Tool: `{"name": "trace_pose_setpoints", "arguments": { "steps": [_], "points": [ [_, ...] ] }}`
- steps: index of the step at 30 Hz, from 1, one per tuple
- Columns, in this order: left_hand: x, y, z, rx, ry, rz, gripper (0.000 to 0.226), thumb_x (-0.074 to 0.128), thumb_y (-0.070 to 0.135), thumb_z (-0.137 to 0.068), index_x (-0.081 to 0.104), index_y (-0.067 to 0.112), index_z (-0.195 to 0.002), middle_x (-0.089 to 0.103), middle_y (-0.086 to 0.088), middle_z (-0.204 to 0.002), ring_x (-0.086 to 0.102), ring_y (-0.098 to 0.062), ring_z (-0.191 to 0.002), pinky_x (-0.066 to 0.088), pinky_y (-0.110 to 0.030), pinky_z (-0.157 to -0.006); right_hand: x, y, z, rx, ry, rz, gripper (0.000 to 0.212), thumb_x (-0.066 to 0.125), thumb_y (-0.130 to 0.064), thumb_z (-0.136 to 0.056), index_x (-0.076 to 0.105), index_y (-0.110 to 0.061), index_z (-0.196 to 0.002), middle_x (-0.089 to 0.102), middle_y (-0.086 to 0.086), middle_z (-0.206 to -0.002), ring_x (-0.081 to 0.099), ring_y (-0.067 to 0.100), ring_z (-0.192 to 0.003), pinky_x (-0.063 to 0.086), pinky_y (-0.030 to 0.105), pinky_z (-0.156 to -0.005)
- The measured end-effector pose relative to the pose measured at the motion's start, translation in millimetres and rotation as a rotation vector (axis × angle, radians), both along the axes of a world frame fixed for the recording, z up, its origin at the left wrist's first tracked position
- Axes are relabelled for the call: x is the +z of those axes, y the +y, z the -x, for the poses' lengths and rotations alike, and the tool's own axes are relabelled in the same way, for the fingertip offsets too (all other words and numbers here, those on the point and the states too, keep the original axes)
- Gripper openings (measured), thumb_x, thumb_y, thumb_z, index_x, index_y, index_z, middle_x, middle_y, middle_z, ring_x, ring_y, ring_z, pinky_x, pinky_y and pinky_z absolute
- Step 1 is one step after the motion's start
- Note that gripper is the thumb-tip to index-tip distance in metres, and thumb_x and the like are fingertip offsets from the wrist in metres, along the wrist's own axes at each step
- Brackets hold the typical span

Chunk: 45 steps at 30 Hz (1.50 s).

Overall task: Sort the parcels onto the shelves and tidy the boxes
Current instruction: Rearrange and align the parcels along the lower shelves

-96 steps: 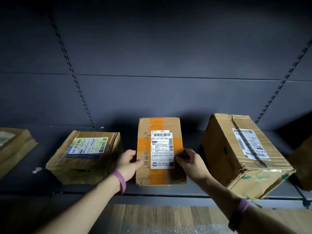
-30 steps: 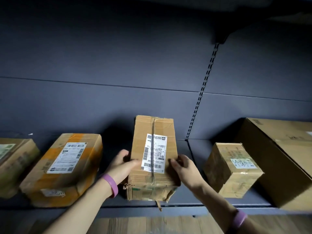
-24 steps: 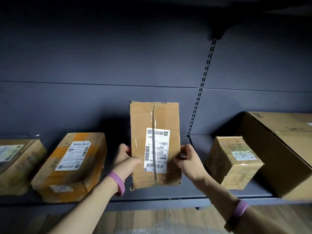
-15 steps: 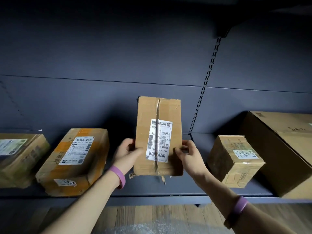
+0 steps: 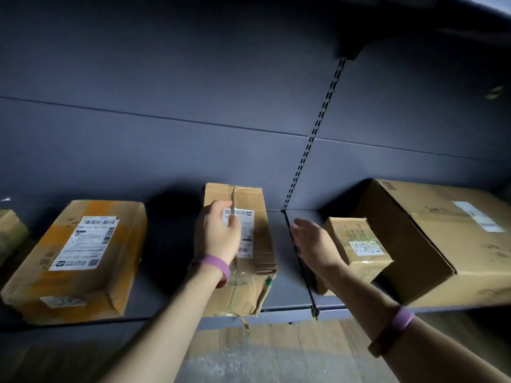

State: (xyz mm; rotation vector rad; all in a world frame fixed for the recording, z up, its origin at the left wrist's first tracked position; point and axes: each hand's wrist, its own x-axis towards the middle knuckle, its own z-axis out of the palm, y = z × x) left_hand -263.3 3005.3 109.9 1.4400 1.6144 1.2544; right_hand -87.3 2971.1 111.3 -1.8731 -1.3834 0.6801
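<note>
A worn cardboard parcel (image 5: 253, 275) with a white label lies flat on the dark shelf (image 5: 287, 288), its torn front end at the shelf's edge. My left hand (image 5: 219, 234) rests on top of it over the label, fingers loosely bent. My right hand (image 5: 313, 244) hovers to the parcel's right with relaxed fingers, holding nothing, in front of a small cardboard box (image 5: 359, 252). Both wrists wear purple bands.
An orange-taped parcel (image 5: 80, 258) lies left of the middle one, and another box edge (image 5: 11, 230) shows at the far left. A large carton (image 5: 448, 241) fills the right end. A slotted upright (image 5: 312, 136) runs up the back panel. Wood floor below.
The middle parcel was held upright in both hands; it now lies flat on the shelf. My right hand has let go and moved right, my left hand now lies on top.
</note>
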Motion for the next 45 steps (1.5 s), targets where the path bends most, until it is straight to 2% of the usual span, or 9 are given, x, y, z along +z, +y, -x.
{"name": "trace_pose_setpoints", "arguments": {
  "steps": [4, 6, 8, 12, 16, 25, 29, 34, 45],
  "points": [
    [11, -19, -88, -0.308, -0.164, 0.023, 0.028, 0.051, -0.003, -0.088, 0.065, 0.006, -0.11, 0.066, -0.009, -0.113, 0.062, -0.021, -0.097, 0.048, -0.023, -0.088, 13, -17, -74, -0.138, -0.164, -0.105, 0.029, 0.051, -0.018, -0.098, 0.065, -0.008, -0.121, 0.068, 0.013, -0.118, 0.062, 0.03, -0.109, 0.046, 0.035, -0.092],
    [3, -29, -127, -0.489, -0.141, 0.101, 0.028, 0.051, 0.0, -0.091, 0.061, 0.005, -0.117, 0.063, -0.009, -0.117, 0.058, -0.012, -0.094, 0.043, -0.005, -0.077, 6, -21, -121, -0.206, -0.245, -0.117, 0.032, 0.048, -0.012, -0.096, 0.062, -0.009, -0.125, 0.064, 0.014, -0.125, 0.058, 0.032, -0.117, 0.044, 0.035, -0.099],
    [-10, -35, -160, -0.575, -0.056, 0.22, 0.033, 0.052, 0.009, -0.094, 0.054, 0.007, -0.127, 0.059, -0.008, -0.126, 0.055, -0.011, -0.104, 0.042, -0.01, -0.087, -7, -15, -171, -0.261, -0.34, 0.034, 0.034, 0.044, -0.011, -0.094, 0.062, -0.01, -0.122, 0.062, 0.019, -0.123, 0.053, 0.039, -0.115, 0.041, 0.04, -0.098],
    [-28, -41, -205, -0.432, -0.078, 0.481, 0.044, 0.049, 0.025, -0.098, 0.042, 0.012, -0.14, 0.053, -0.003, -0.123, 0.054, -0.023, -0.111, 0.05, -0.034, -0.088, -33, 7, -237, -0.243, -0.153, 0.221, 0.033, 0.04, -0.015, -0.095, 0.063, -0.001, -0.115, 0.063, 0.023, -0.113, 0.058, 0.039, -0.106, 0.044, 0.039, -0.089],
    [-33, -36, -236, -0.234, -0.276, 0.618, 0.044, 0.05, 0.035, -0.098, 0.044, 0.02, -0.139, 0.051, 0.0, -0.132, 0.052, -0.028, -0.119, 0.05, -0.042, -0.091, -58, 15, -249, 0.007, 0.171, 0.233, 0.037, 0.035, -0.022, -0.102, 0.066, -0.005, -0.091, 0.06, 0.014, -0.079, 0.056, 0.025, -0.065, 0.043, 0.029, -0.054],
    [-33, -38, -270, -0.079, -0.165, 0.572, 0.032, 0.048, 0.02, -0.099, 0.054, 0.016, -0.131, 0.062, -0.007, -0.123, 0.058, -0.029, -0.112, 0.05, -0.046, -0.094, -73, -9, -259, 0.071, 0.547, 0.17, 0.032, 0.046, -0.044, -0.099, 0.068, -0.02, -0.099, 0.074, 0.001, -0.095, 0.069, 0.018, -0.09, 0.057, 0.042, -0.086],
    [-36, -34, -261, -0.081, -0.246, 0.556, 0.027, 0.058, 0.016, -0.092, 0.059, 0.017, -0.119, 0.064, -0.006, -0.116, 0.06, -0.028, -0.109, 0.05, -0.051, -0.094, -76, -10, -260, 0.103, 0.576, 0.101, 0.03, 0.045, -0.036, -0.102, 0.068, -0.017, -0.103, 0.075, 0.0, -0.094, 0.071, 0.014, -0.087, 0.059, 0.032, -0.072],
    [-24, -30, -247, -0.173, -0.318, 0.444, 0.026, 0.061, -0.007, -0.077, 0.057, 0.013, -0.094, 0.068, -0.004, -0.091, 0.067, -0.019, -0.082, 0.055, -0.031, -0.055, -64, -12, -270, 0.202, 0.666, -0.007, 0.023, 0.045, -0.014, -0.103, 0.067, -0.006, -0.105, 0.071, 0.008, -0.093, 0.06, 0.019, -0.084, 0.048, 0.034, -0.077],
    [-25, -25, -242, -0.21, -0.323, 0.397, 0.026, 0.06, -0.011, -0.077, 0.056, 0.009, -0.094, 0.065, -0.012, -0.095, 0.066, -0.023, -0.086, 0.054, -0.031, -0.058, -55, -18, -269, 0.225, 0.634, -0.061, 0.021, 0.046, -0.009, -0.102, 0.067, -0.009, -0.102, 0.072, 0.006, -0.09, 0.06, 0.02, -0.081, 0.051, 0.036, -0.073]
  ]
}}
